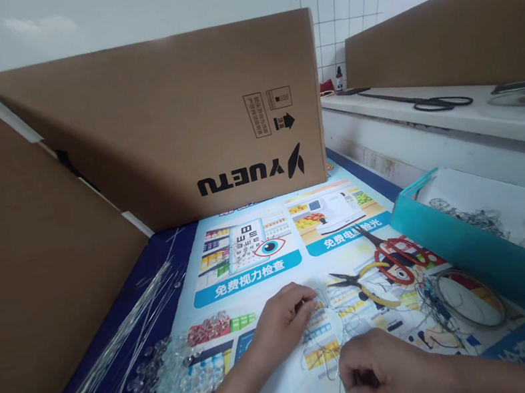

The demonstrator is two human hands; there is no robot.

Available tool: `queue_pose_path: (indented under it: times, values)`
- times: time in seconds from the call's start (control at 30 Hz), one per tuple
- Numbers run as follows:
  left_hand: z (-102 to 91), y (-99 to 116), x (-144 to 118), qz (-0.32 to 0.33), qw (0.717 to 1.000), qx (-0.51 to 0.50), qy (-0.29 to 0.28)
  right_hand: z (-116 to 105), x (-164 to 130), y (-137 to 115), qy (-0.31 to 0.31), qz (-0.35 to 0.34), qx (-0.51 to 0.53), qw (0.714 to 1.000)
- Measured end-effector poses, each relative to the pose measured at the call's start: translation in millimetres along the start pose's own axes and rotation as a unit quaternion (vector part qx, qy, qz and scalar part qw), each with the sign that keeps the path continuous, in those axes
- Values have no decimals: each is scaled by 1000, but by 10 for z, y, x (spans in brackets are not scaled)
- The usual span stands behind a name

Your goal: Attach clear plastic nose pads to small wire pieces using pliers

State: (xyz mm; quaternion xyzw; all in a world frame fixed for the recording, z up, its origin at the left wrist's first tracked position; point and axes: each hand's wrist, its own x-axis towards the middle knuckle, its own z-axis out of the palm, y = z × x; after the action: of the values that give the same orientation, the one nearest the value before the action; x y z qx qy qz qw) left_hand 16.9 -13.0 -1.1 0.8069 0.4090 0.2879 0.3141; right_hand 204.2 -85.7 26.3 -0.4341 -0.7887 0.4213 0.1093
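Wire loop lies on the printed poster mat, pinched at its top by the left hand and at its lower end by the right hand. Clear beads and straight wires lie left; pliers and red scissors right; cardboard boxes stand behind, against a white wall.

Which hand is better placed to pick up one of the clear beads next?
Left. The left hand sits nearer the clear beads, piled on its side of the mat. The right hand is farther off and pinching thin wire.
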Motion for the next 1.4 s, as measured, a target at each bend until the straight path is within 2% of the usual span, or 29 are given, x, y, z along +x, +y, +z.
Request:
queue_pose_path:
  times: [0.1, 0.27, 0.33, 0.4, 0.57, 0.73, 0.83, 1.03, 1.2, 1.4]
  values:
    - [3, -4, -3, 4, 1000, 0, 7, 13, -8, 4, -25, -14, 32, 999]
    - [7, 6, -14, 17, 1000, 17, 4, 51, 7, 69, 7, 49, 200, 978]
    - [7, 17, -18, 25, 999, 23, -2, 49, 18, 86, -6, 74, 254, 964]
    - [7, 25, -21, 34, 999, 26, -5, 41, 27, 90, -17, 86, 283, 955]
    - [-2, 33, -20, 34, 999, 23, 4, 16, 42, 81, 1, 107, 315, 943]
    - [-105, 154, -9, 31, 999, -22, 21, -35, 53, 98, 21, 81, 404, 911]
    - [-182, 290, -19, 19, 998, -61, -13, -43, 50, 135, 15, 49, 444, 894]
    - [-212, 453, -64, -8, 980, -137, -146, -16, 46, 176, 9, 20, 460, 888]
    - [-179, 465, -71, -33, 976, -137, -164, -20, 45, 168, 1, 41, 469, 882]
    - [-147, 450, -87, -36, 977, -104, -181, -26, 49, 209, -49, 83, 536, 839]
